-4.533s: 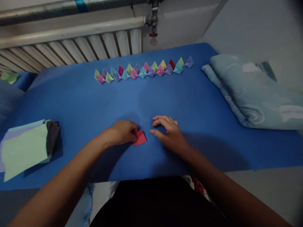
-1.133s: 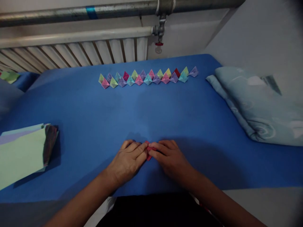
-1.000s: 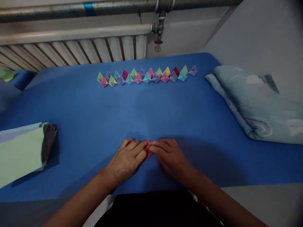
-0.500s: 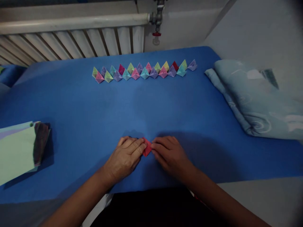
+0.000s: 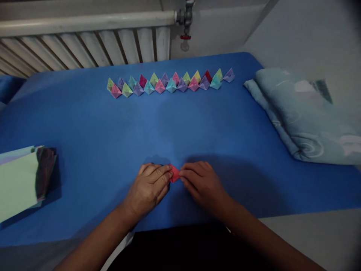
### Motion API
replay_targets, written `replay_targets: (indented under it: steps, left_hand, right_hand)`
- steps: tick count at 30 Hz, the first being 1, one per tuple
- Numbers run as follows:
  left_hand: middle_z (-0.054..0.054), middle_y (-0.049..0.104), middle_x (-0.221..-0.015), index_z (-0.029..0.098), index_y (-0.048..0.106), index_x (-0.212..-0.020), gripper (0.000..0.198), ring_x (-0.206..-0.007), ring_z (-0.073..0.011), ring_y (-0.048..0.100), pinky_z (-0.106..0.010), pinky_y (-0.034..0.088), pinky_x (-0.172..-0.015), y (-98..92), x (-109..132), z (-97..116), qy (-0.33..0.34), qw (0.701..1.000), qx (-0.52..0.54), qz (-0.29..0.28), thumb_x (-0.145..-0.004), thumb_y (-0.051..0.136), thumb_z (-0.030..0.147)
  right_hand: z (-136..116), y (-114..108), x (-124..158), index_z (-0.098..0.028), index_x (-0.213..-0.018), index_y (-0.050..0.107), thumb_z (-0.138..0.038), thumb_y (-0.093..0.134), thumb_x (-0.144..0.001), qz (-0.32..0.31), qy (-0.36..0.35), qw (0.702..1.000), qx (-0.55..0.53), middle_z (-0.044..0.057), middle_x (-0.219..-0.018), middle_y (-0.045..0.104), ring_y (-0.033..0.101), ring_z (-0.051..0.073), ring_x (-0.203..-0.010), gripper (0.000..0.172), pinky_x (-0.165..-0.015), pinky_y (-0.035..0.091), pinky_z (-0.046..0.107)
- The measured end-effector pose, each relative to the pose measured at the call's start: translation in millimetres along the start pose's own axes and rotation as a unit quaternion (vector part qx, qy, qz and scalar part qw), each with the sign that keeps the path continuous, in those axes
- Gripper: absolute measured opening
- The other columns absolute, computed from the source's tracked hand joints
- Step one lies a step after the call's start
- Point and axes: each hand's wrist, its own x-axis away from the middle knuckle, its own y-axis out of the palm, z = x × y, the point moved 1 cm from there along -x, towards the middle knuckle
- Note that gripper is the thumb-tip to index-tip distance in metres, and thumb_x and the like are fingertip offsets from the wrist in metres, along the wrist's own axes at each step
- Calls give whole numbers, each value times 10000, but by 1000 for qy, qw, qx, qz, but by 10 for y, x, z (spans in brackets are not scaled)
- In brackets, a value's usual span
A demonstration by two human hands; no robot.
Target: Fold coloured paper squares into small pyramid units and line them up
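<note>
A small red folded paper point(image 5: 175, 174) lies near the front edge of the blue surface, between my two hands. My left hand point(image 5: 150, 187) is closed on its left side, fingertips pressing over the top of the paper. On the other side, my right hand point(image 5: 202, 183) pinches the paper's right corner between thumb and fingers. The fingers cover part of the paper's edges. Farther back stand two rows of small folded paper pieces point(image 5: 171, 86) in pink, purple, green, turquoise, yellow and red.
A stack of coloured paper sheets point(image 5: 18, 184), light green on top, lies at the left. At the right is a folded grey-blue patterned cloth point(image 5: 293, 120). A white radiator point(image 5: 107, 45) and a pipe valve with a red handle point(image 5: 185, 37) stand behind the blue surface point(image 5: 113, 128).
The red paper has turned slightly, its corner now pointing towards my right fingertips. Both hands keep their hold. The view has shifted a little.
</note>
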Motion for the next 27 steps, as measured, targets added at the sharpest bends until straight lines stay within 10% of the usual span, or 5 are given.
replay_targets:
  steps: [27]
  left_hand:
    - [-39,688,-994,197,648,-875,125,-892,-207,578,-381,384,-773,92,-107,105,-216,975,39,33,-906,533,235]
  right_hand:
    - [-59,50,-108,-175,-778,598,-190,497,-884,20,98,995,-10,85,-1014,669,581,215,-877,147,-766,413,373]
